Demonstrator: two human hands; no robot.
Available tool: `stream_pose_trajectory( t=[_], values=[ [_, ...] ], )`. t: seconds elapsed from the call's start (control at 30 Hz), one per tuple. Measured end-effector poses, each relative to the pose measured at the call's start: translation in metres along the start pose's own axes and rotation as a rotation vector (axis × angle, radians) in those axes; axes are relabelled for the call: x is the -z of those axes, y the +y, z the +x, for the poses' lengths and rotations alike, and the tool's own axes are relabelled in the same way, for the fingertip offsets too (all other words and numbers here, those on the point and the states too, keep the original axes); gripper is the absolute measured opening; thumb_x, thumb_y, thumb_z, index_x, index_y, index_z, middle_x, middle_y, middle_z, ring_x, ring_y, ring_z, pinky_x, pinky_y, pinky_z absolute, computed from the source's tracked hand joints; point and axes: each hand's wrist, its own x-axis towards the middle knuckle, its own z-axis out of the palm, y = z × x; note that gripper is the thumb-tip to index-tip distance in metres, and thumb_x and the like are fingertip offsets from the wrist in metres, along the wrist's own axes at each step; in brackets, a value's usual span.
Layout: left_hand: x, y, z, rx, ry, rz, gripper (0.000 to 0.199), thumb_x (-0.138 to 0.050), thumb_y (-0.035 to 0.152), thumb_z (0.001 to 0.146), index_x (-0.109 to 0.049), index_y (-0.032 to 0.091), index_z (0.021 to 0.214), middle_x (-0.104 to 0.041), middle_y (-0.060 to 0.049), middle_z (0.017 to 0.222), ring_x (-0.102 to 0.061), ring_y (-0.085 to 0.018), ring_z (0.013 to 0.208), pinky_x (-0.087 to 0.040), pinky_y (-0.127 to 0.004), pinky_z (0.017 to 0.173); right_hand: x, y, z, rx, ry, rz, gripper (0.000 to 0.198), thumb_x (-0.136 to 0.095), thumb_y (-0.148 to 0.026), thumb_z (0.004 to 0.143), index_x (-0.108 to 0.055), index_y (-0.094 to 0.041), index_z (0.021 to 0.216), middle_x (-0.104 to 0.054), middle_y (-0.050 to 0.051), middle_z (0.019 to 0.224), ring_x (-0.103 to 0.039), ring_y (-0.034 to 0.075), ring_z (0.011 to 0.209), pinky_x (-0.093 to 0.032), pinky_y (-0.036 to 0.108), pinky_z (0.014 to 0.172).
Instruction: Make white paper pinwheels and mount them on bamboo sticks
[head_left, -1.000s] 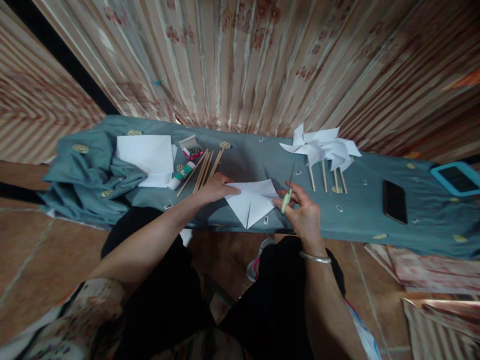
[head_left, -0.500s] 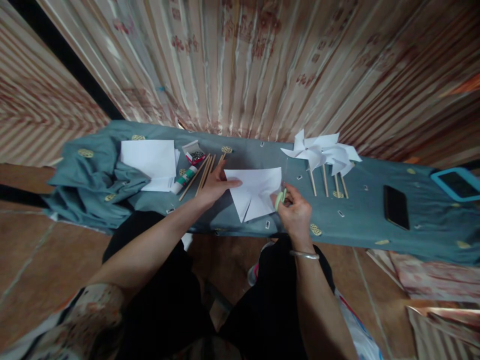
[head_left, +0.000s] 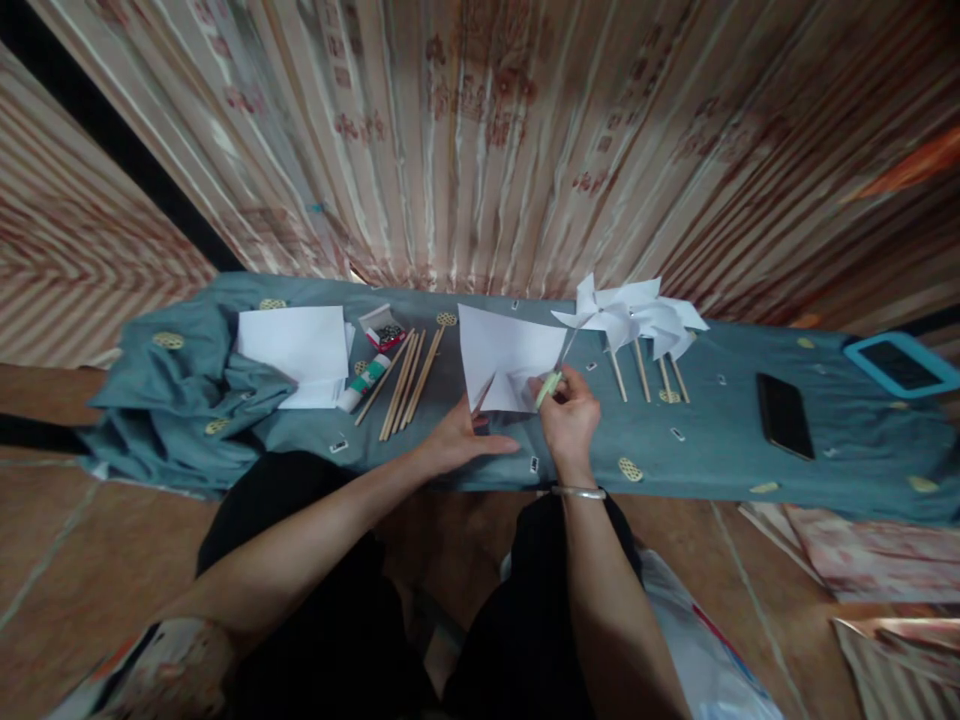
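Note:
A square white sheet of paper [head_left: 510, 350] with slits cut in from its corners stands tilted up over the cloth-covered table. My left hand [head_left: 469, 435] is at its lower left corner, thumb stretched out to the right and away from the fingers; the fingertips touch or lie behind the paper, partly hidden. In my right hand [head_left: 574, 415] is a pair of scissors with pale green handles [head_left: 550, 388], their thin blades pointing up and away beside the paper's right edge. The right fingertips are close against the sheet's lower right corner.
Finished paper pinwheels [head_left: 637, 312] on sticks lie at the right, near a black phone [head_left: 784, 415] and a blue-framed device [head_left: 904, 362]. On the left are wooden sticks [head_left: 411, 385], a glue stick [head_left: 364, 383], an opened box of pins [head_left: 382, 330] and stacked white paper [head_left: 292, 350].
The paper has turned and tipped upward. My left hand has slid from its upper left edge down to the lower left corner, its thumb coming off the sheet. My right hand still holds the scissors.

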Motion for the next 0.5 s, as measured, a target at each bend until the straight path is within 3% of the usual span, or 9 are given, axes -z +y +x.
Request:
stream_pose_trajectory(
  t=[0.1,0.2,0.3,0.4,0.5],
  values=[
    [-0.003,-0.005,0.002,-0.001,0.081,0.022,0.075,-0.088,0.026,0.043,-0.065,0.021,0.115,-0.068,-0.010,0.118,-0.059,-0.029,0.113,-0.045,-0.040,0.095,-0.008,-0.004,-0.004,-0.003,-0.031,0.034,0.042,-0.064,-0.044,0.074,-0.065,-0.018,0.107,-0.069,0.001,0.071,-0.058,0.016,0.060,-0.047,0.028,0.065],
    [0.000,-0.004,0.006,0.038,0.146,-0.015,0.051,-0.083,0.033,0.052,-0.070,0.017,0.099,-0.074,-0.008,0.096,-0.065,-0.026,0.097,-0.050,-0.037,0.087,-0.016,-0.006,-0.008,-0.018,-0.069,0.104,0.041,-0.065,-0.044,0.073,-0.065,-0.017,0.105,-0.068,0.000,0.071,-0.056,0.014,0.059,-0.047,0.027,0.064],
    [0.006,0.000,0.006,0.115,0.187,0.092,0.024,-0.076,0.034,0.061,-0.070,0.017,0.076,-0.073,-0.005,0.078,-0.066,-0.025,0.086,-0.051,-0.035,0.082,-0.022,-0.006,-0.010,-0.063,-0.108,0.188,0.041,-0.067,-0.045,0.072,-0.065,-0.017,0.102,-0.065,-0.002,0.066,-0.053,0.013,0.057,-0.046,0.025,0.061],
    [0.011,0.002,0.006,0.061,0.246,0.206,0.010,-0.068,0.028,0.066,-0.069,0.020,0.073,-0.073,-0.004,0.080,-0.065,-0.024,0.087,-0.050,-0.035,0.086,-0.024,-0.007,-0.010,-0.129,-0.156,0.339,0.042,-0.071,-0.047,0.067,-0.064,-0.018,0.097,-0.062,-0.005,0.061,-0.050,0.011,0.054,-0.044,0.024,0.057],
    [0.014,0.003,0.008,-0.003,0.246,0.197,0.012,-0.065,0.024,0.066,-0.069,0.024,0.077,-0.073,-0.003,0.085,-0.063,-0.025,0.100,-0.047,-0.035,0.094,-0.025,-0.009,-0.010,-0.208,-0.194,0.508,0.041,-0.074,-0.050,0.062,-0.062,-0.019,0.087,-0.059,-0.006,0.060,-0.050,0.011,0.053,-0.043,0.024,0.054]
  ],
)
